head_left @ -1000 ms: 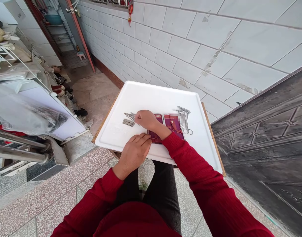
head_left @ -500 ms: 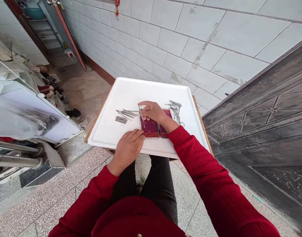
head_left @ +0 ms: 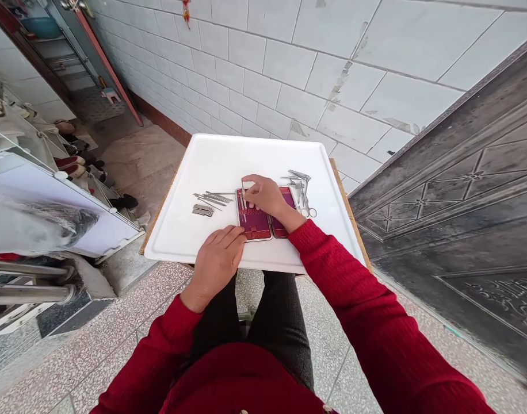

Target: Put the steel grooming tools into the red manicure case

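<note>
An open manicure case with a purple-red lining and a row of small loops lies on the white tray. In my right hand, pinched between thumb and fingers, is a slim metal manicure tool. It stands over the loops of the case's left half, its lower end reaching them; its exact kind is hard to make out. My left hand lies flat, fingers stretched, with the fingertips at the case's lower left edge. My right hand and wrist cover part of the case.
Left of the case lie several thin metal tools and a nail clipper. To its right are scissors and more clippers. A tiled wall rises behind, and a dark carved door stands at right.
My right hand has turned the slim tool more upright and brought its lower end to the loops. My left hand stays by the case edge. The whole view has shifted slightly.
</note>
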A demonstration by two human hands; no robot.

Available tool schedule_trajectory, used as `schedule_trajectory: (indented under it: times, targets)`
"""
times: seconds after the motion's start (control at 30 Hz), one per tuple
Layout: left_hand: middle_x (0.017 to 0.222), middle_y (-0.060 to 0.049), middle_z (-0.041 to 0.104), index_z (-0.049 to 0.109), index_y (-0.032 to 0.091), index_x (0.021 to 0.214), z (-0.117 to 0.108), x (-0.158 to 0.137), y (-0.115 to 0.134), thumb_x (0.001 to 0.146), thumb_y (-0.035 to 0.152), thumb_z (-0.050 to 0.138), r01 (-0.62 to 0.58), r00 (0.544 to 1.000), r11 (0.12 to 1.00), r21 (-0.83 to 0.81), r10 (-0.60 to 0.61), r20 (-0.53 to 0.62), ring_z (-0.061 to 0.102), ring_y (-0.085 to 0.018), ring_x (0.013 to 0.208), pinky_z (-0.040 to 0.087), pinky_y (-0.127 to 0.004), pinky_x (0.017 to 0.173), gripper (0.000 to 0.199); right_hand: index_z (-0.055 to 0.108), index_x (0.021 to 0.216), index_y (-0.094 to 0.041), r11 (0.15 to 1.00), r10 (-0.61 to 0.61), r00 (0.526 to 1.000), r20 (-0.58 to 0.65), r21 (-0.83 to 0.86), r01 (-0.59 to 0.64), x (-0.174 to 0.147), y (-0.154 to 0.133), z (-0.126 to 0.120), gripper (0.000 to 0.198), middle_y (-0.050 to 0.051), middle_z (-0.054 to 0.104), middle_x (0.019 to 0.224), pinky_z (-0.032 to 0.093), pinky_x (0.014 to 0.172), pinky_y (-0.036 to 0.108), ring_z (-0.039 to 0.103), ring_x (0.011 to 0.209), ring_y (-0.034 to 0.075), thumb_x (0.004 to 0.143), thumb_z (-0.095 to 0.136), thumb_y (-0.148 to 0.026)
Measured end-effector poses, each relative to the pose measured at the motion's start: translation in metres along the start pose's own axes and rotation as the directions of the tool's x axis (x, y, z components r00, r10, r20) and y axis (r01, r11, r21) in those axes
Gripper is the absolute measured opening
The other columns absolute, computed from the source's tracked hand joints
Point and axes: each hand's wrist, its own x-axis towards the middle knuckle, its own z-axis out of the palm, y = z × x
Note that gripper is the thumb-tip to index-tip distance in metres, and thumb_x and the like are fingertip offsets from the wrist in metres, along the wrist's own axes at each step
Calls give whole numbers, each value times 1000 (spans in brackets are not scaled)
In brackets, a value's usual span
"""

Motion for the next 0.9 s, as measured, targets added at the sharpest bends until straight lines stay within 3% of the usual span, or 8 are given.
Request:
schedule_trajectory:
  times: [0.17, 0.4, 0.9]
  targets:
    - [129, -10, 77, 72, 17, 117, -1, 0, 1, 106, 17, 50, 8, 1000, 1000, 2, -8, 16, 71, -27, 120, 57, -45, 103, 24, 79, 105, -18, 987, -65, 998, -3, -146, 64, -1, -3, -2, 25, 0, 78, 83, 57, 74, 29, 72, 65, 15, 89, 62, -8]
    - [132, -9, 76, 73, 19, 119, 0, -1, 0, 106, 17, 50, 35, 999, 999, -14, -34, 41, 70, -27, 125, 56, -46, 106, 26, 83, 100, -18, 928, -158, 986, -45, -347, 133, -7, -10, -1, 31, 6, 82, 113, 55, 100, 33, 74, 109, 22, 96, 54, -6]
    - [131, -9, 76, 73, 21, 120, 0, 0, 0, 106, 18, 50, 36, 999, 999, -26, -35, 37, 70, -26, 124, 57, -46, 106, 27, 81, 103, -20, 832, -203, 979, -29, -533, 157, -9, -8, 4, 33, 9, 79, 112, 51, 94, 36, 70, 103, 25, 96, 52, -7]
